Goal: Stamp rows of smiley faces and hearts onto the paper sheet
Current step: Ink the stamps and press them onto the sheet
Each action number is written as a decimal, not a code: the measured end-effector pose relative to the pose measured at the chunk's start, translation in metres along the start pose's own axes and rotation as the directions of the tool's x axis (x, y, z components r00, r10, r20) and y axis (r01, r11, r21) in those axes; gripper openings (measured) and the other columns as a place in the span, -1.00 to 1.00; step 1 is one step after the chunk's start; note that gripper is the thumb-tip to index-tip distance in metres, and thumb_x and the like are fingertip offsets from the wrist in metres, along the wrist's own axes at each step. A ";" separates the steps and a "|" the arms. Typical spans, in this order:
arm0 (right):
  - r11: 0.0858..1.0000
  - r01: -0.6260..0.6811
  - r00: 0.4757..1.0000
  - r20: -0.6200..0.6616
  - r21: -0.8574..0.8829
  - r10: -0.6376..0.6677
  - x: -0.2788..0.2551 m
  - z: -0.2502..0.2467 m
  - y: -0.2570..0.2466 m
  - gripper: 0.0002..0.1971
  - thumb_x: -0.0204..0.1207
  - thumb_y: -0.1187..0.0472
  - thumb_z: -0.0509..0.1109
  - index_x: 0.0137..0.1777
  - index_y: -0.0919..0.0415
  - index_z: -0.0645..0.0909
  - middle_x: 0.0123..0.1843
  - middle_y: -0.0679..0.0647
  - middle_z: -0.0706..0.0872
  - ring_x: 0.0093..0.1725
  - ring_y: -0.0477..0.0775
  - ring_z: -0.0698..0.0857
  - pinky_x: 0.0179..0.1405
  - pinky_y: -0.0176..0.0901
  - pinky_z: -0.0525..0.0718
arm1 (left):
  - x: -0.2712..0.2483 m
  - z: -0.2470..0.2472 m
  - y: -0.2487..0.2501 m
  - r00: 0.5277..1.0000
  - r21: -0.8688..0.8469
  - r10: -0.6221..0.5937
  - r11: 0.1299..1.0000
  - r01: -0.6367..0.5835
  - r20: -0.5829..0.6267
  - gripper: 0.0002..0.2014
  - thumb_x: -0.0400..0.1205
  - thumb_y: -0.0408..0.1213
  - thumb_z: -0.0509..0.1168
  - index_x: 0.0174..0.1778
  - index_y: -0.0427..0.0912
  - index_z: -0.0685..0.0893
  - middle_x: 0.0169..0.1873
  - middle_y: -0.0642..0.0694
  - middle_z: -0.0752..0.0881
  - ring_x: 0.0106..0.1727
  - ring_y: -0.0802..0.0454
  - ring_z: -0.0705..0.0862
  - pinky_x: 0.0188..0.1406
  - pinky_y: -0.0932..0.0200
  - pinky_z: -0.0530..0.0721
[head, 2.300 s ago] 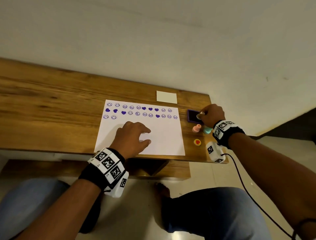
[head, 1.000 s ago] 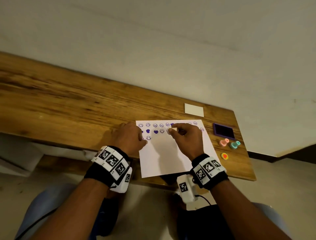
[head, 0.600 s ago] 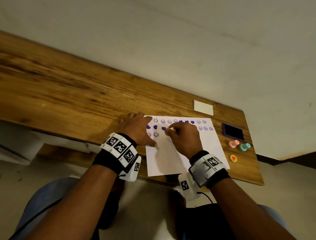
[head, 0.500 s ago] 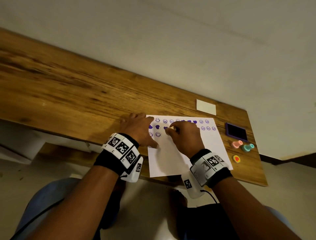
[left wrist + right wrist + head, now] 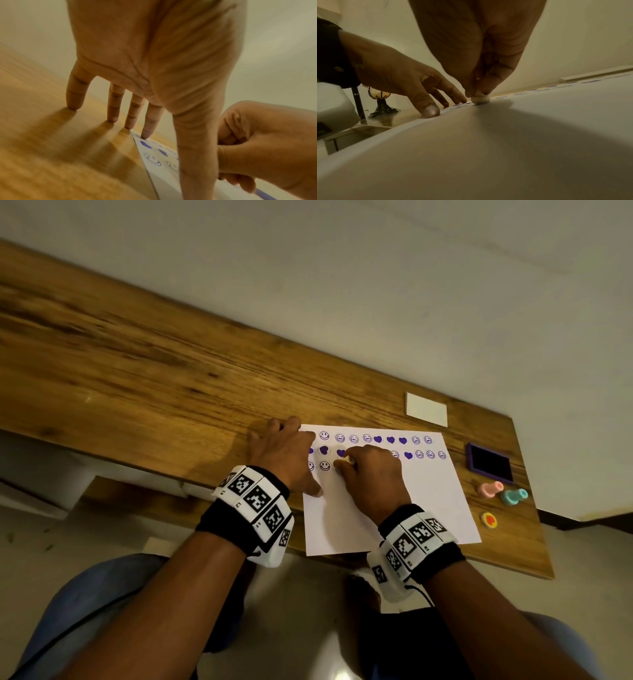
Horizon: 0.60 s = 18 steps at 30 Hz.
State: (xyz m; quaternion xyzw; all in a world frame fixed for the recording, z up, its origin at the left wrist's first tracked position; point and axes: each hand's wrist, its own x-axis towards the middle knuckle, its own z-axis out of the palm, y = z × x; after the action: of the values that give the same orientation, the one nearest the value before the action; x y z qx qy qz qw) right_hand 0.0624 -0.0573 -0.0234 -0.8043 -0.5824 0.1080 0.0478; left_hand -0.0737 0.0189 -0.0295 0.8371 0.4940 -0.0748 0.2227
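Wooden desk (image 5: 144,364) stands against a plain pale wall, and the paper sheet (image 5: 394,508) is the landmark for all places here. Nearest to the person, the lower half of the sheet is blank. Above it the right hand (image 5: 371,474) pinches a small pale stamp (image 5: 480,99) between thumb and fingertips, and its round face sits on the paper in the third row, just right of the two smileys already printed there. At the left edge of the sheet the left hand (image 5: 286,453) lies flat and spread: the thumb (image 5: 429,111) and the index finger press the paper, the other fingers rest on the wood beside it. A moment ago the right hand was at the ink pad (image 5: 490,463), right of the sheet; now it is over the paper and the stamp is down, so I judge that a new mark is being printed, the third one of the third row. Two full rows of purple smileys and hearts stand above it. Right of the sheet, below the pad, lie a pink stamp (image 5: 490,488), a teal stamp (image 5: 513,495) and a yellow disc with a red heart (image 5: 489,520). Beyond the far right corner of the sheet lies a white card (image 5: 426,409).
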 end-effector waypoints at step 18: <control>0.998 -0.015 1.000 -0.002 -0.067 0.015 -0.005 -0.023 -0.022 -0.77 0.66 0.18 0.37 0.23 0.28 0.61 0.22 0.25 0.70 0.20 0.22 0.67 0.12 -0.07 0.58 | -0.011 -0.018 0.016 1.000 0.027 -0.022 0.999 0.022 0.002 -0.06 0.16 0.17 0.63 0.48 0.10 0.45 0.49 -0.04 0.33 0.53 -0.22 0.26 0.47 -0.38 0.32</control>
State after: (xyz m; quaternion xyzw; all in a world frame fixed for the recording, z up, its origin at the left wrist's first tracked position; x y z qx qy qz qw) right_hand 0.0452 -0.0542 0.0038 -0.8100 -0.5794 0.0881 0.0204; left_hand -0.0669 0.0118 -0.0053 0.8345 0.5019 -0.0846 0.2112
